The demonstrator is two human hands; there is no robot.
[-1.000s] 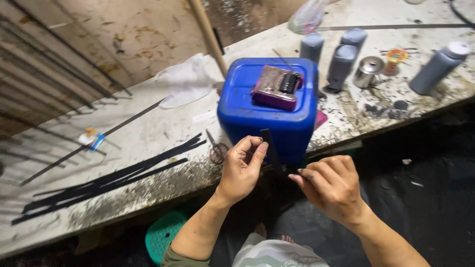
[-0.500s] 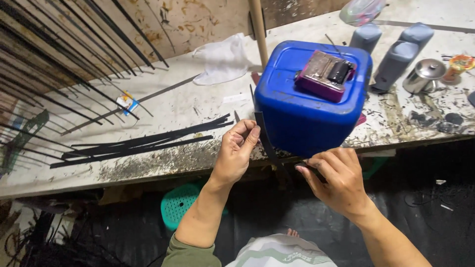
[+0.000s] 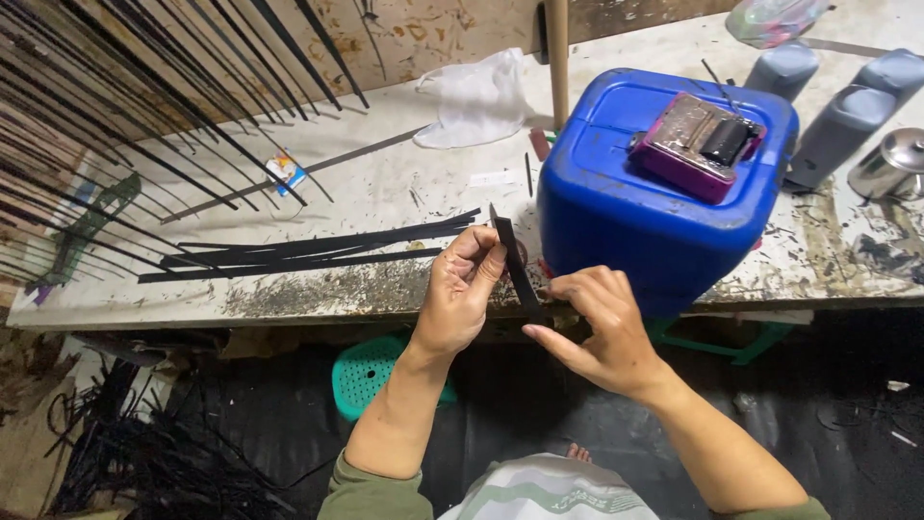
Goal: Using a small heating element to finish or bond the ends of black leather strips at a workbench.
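Black strip (image 3: 513, 262), short and flat, stands tilted just off the near edge of the table (image 3: 385, 193), pinched near its top by the left hand (image 3: 462, 289) between thumb and fingers. Its lower end is held by the right hand (image 3: 592, 323), whose fingers close around it while the forefinger points out to the left. Both hands work right against one blue plastic canister (image 3: 635, 212), which stands on the table just behind them and blocks the way to the right. One purple case (image 3: 695, 144) lies on top of it. A bundle of long black strips (image 3: 308, 248) lies on the table to the left. Farther back lie one white cloth (image 3: 476, 96) and three grey bottles (image 3: 837, 106). One green stool (image 3: 371, 371) sits under the table.
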